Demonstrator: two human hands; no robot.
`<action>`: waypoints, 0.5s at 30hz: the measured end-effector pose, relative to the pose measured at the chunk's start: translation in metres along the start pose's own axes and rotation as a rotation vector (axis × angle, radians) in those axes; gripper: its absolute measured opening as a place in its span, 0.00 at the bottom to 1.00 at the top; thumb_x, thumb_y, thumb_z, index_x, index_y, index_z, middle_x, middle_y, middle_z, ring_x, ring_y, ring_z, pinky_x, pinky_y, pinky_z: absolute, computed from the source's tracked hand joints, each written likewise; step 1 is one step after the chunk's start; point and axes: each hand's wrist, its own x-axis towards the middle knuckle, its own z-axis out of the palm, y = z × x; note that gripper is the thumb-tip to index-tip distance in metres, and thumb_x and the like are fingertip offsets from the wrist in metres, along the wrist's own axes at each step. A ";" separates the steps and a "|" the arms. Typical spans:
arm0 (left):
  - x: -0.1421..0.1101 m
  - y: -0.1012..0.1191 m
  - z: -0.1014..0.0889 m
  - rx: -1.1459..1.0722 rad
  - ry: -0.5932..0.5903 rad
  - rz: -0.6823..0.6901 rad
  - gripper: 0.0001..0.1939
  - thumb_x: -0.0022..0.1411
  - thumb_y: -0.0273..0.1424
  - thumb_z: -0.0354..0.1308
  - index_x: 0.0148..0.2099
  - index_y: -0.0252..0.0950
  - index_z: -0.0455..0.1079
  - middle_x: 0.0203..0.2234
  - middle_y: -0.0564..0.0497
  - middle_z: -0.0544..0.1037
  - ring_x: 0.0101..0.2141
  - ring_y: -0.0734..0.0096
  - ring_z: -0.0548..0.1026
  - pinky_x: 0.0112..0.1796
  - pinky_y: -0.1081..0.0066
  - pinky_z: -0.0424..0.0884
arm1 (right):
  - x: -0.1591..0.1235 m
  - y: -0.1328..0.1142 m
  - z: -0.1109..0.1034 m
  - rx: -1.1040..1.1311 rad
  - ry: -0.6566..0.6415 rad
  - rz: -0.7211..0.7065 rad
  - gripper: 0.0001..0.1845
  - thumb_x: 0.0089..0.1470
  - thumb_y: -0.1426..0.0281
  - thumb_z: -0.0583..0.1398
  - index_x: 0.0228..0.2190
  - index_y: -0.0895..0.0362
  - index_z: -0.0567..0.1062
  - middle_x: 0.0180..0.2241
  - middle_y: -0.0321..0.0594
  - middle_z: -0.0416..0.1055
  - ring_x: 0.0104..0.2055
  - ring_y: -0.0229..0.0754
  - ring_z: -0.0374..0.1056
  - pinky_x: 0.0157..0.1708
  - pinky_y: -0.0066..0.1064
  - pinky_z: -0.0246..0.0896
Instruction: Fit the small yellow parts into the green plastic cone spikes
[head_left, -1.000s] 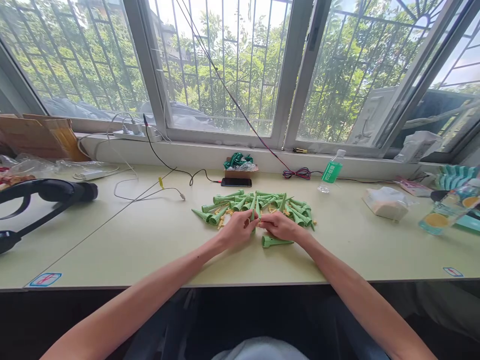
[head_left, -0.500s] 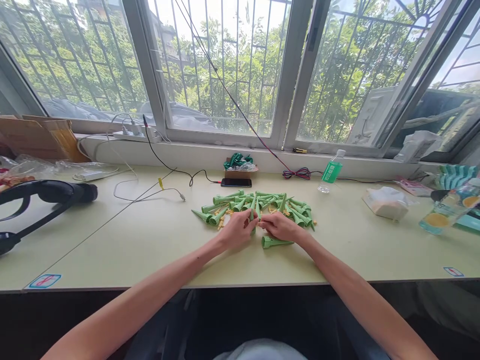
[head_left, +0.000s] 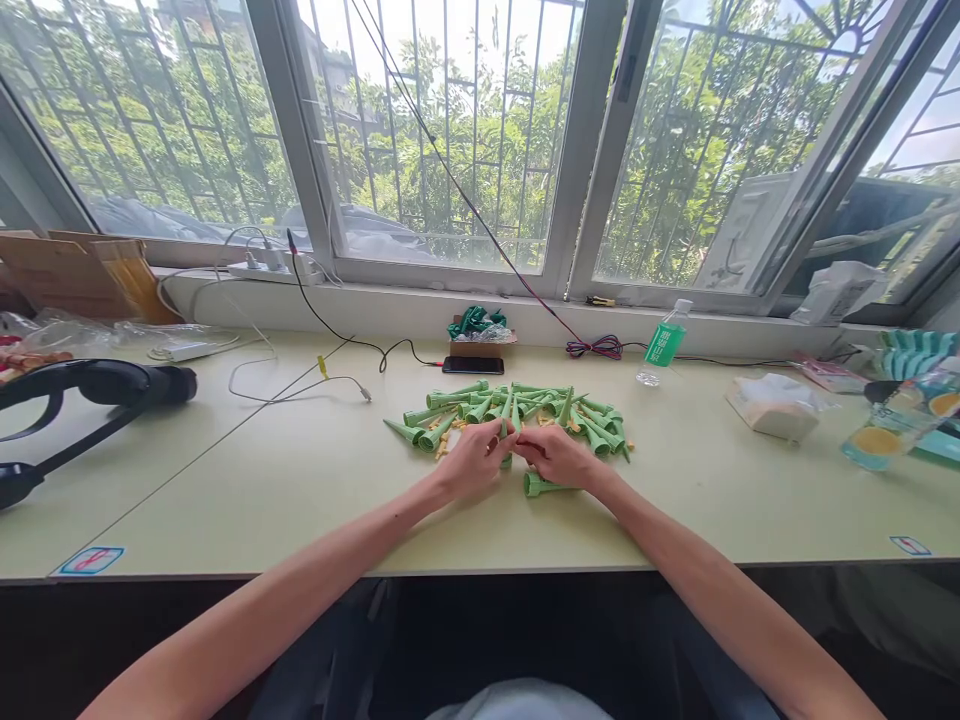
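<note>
My left hand (head_left: 474,460) is closed around a green plastic watering spike (head_left: 506,425), which stands roughly upright with its tip pointing up. Fingertips of my right hand (head_left: 561,456) are pinched together against the left fingers at the spike; whatever they grip is hidden or too small to make out. Just below the right hand, one loose green spike (head_left: 538,486) lies on its side, partly covered by the hand. Behind both hands spreads a heap of similar green spikes (head_left: 600,432), with small yellow plastic pieces (head_left: 444,440) scattered among them.
A black phone (head_left: 473,366) lies behind the heap, in front of a small box (head_left: 480,345). To the right stand a green-labelled bottle (head_left: 664,342) and a tissue pack (head_left: 774,408). A black headset (head_left: 112,385) and cables (head_left: 300,392) lie left on the table (head_left: 300,500).
My right hand has shifted slightly left, bringing its fingertips against the left fingers. The left hand keeps its hold on the spike.
</note>
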 end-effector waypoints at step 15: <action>0.000 -0.004 0.001 -0.011 0.001 -0.015 0.11 0.67 0.36 0.49 0.34 0.36 0.64 0.20 0.56 0.69 0.20 0.76 0.66 0.24 0.75 0.63 | -0.002 0.008 0.009 -0.069 0.072 -0.064 0.15 0.64 0.70 0.49 0.25 0.57 0.67 0.21 0.31 0.56 0.24 0.34 0.46 0.27 0.27 0.44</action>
